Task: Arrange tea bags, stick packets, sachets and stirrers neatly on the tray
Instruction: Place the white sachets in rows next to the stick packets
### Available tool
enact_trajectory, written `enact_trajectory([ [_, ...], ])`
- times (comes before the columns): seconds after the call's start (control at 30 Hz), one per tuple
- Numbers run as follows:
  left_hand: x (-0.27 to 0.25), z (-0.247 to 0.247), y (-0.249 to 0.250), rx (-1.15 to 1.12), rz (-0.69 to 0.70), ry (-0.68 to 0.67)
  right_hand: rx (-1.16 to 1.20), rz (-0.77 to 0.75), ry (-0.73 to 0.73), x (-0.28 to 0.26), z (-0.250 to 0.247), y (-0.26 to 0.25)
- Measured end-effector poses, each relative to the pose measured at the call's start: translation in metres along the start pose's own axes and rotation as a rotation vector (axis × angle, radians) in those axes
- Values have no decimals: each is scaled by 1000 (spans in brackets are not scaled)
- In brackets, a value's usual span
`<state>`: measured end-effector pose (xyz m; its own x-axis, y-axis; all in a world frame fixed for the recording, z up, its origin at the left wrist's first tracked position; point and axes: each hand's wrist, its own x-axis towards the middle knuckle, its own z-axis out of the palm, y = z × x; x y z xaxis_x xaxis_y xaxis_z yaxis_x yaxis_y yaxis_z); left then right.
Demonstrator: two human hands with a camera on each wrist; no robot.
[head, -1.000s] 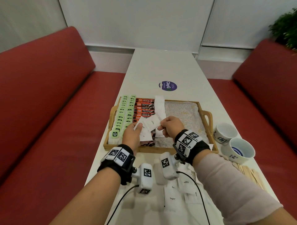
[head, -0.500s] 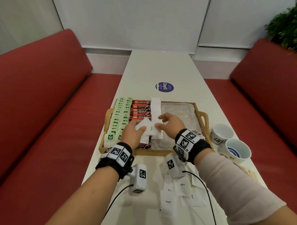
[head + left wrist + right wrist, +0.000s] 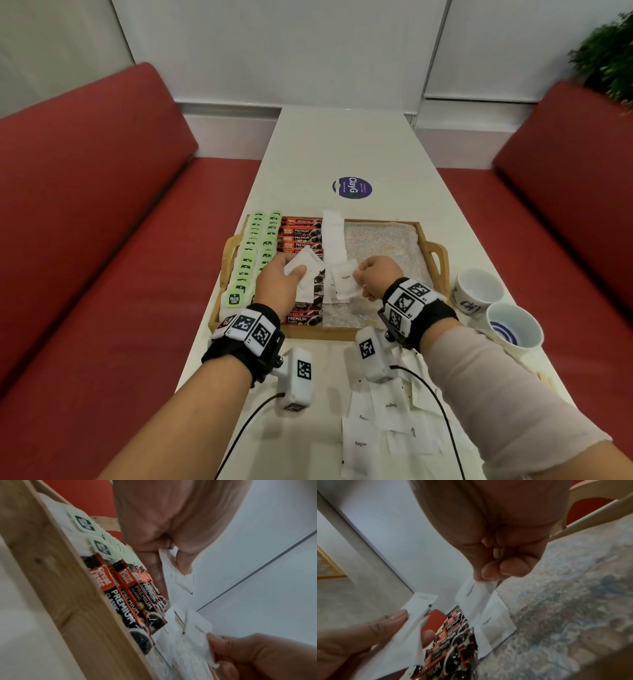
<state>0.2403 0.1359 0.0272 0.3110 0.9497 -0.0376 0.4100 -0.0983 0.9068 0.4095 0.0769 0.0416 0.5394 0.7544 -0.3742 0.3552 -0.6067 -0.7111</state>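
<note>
A wooden tray [image 3: 433,253] holds green tea bags [image 3: 247,263] along its left side, then red-and-black stick packets [image 3: 301,236], then a column of white sugar sachets [image 3: 334,236]. My left hand [image 3: 281,284] holds a small stack of white sachets [image 3: 305,270] above the stick packets [image 3: 130,601]. My right hand [image 3: 375,277] pinches one sugar sachet [image 3: 346,282] by its edge, just above the near end of the white column [image 3: 494,626]. In the right wrist view the pinched sachet [image 3: 471,599] hangs from thumb and forefinger.
Loose sugar sachets [image 3: 376,431] lie on the white table [image 3: 342,144] near me. Two cups [image 3: 479,294] stand right of the tray, with wooden stirrers [image 3: 544,378] beside my right forearm. A patterned liner [image 3: 380,240] covers the tray's right half. Red benches flank the table.
My right hand has drawn one sachet away from the left hand's stack and moved it right and down toward the white column. The left hand kept its stack.
</note>
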Motion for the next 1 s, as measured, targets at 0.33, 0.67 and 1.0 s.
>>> enact_trajectory([
  [0.33,3,1,-5,-40,-11,10,-89,246,-208,13,22,-1],
  [0.67,9,3,-7,-54,-47,4,18,202,-184,32,25,5],
  [1.0,11,3,-8,-89,-61,-15,-163,70,-24,37,25,6],
])
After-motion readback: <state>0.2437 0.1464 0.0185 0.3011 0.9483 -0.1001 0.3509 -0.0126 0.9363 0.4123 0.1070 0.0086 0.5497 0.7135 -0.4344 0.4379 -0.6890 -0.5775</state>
